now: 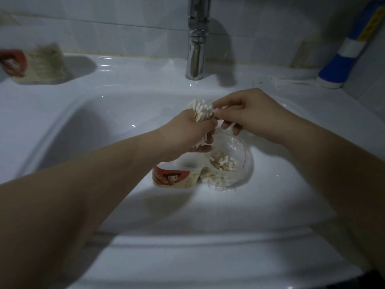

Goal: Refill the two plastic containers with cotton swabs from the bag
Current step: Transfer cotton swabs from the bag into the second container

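While the swab bundle [201, 110] is gripped upright-ish by the left hand [187, 135] and tip-pinched by the right hand [250, 113], the container [177, 175] is found just below, nearer.

The cotton swabs [201, 111] have white tips on pale tan sticks, the near container [175, 177] wears a red-orange cartoon label, the far-left container [35, 65] shows red and tan, the bag [235, 149] is clear, the sink [104, 113] white, the tap [195, 49] chrome, and the far-right bottle [341, 59] blue, white and yellow.
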A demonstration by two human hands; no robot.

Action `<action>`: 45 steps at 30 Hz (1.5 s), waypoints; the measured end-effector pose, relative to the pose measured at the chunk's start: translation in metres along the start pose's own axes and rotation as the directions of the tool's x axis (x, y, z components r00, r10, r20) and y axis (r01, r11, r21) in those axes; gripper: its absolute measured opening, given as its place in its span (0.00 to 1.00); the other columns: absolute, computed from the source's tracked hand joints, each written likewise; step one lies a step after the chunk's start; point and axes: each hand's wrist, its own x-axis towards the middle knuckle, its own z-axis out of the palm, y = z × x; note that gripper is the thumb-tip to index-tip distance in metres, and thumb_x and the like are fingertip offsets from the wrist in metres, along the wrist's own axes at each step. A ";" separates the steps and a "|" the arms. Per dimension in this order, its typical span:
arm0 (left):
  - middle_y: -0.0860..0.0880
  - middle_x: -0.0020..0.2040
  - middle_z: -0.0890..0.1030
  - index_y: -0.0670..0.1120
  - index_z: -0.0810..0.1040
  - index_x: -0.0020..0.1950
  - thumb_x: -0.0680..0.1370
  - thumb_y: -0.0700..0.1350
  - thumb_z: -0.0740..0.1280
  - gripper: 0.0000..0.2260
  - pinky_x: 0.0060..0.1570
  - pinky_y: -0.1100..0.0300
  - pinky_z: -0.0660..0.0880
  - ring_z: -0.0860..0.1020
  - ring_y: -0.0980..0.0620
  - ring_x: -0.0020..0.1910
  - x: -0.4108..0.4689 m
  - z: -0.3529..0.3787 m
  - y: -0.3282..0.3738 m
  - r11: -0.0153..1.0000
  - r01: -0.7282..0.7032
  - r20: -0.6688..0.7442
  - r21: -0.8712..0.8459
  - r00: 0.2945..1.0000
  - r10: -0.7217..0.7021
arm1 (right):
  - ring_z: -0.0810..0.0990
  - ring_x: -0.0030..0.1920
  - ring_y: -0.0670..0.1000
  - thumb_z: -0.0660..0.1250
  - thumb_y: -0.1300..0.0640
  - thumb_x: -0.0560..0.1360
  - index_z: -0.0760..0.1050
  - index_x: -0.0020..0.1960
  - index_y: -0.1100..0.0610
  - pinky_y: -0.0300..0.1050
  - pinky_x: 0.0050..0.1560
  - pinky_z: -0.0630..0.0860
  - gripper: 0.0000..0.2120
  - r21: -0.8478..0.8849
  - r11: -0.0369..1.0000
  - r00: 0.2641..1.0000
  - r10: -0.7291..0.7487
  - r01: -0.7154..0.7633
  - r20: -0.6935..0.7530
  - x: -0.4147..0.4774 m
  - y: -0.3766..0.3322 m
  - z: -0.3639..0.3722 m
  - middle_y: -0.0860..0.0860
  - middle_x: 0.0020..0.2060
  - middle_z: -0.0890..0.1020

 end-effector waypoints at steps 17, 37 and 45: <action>0.51 0.33 0.79 0.44 0.77 0.46 0.82 0.44 0.67 0.05 0.39 0.58 0.83 0.79 0.55 0.30 0.000 0.002 0.002 1.000 0.004 -0.152 0.014 0.988 -0.002 | 0.84 0.30 0.45 0.79 0.33 0.57 0.81 0.52 0.41 0.36 0.26 0.76 0.27 -0.633 0.773 0.843 0.324 0.026 0.430 -0.013 -0.002 0.011 0.44 0.38 0.87; 0.44 0.43 0.82 0.42 0.79 0.50 0.83 0.42 0.66 0.05 0.43 0.53 0.83 0.84 0.49 0.41 0.000 0.003 -0.007 0.998 0.049 -0.003 -0.033 0.999 -0.050 | 0.77 0.32 0.42 0.75 0.48 0.70 0.81 0.35 0.47 0.39 0.34 0.71 0.08 -0.745 0.618 0.881 0.173 0.251 0.440 -0.006 0.009 0.040 0.43 0.29 0.79; 0.39 0.55 0.84 0.43 0.80 0.56 0.82 0.42 0.66 0.06 0.48 0.49 0.85 0.84 0.44 0.54 0.000 0.003 -0.007 0.997 0.070 -0.035 0.021 0.997 -0.069 | 0.81 0.31 0.37 0.77 0.55 0.71 0.87 0.44 0.47 0.27 0.30 0.70 0.03 -0.610 0.785 0.952 0.095 0.109 0.292 -0.001 0.000 0.009 0.35 0.28 0.81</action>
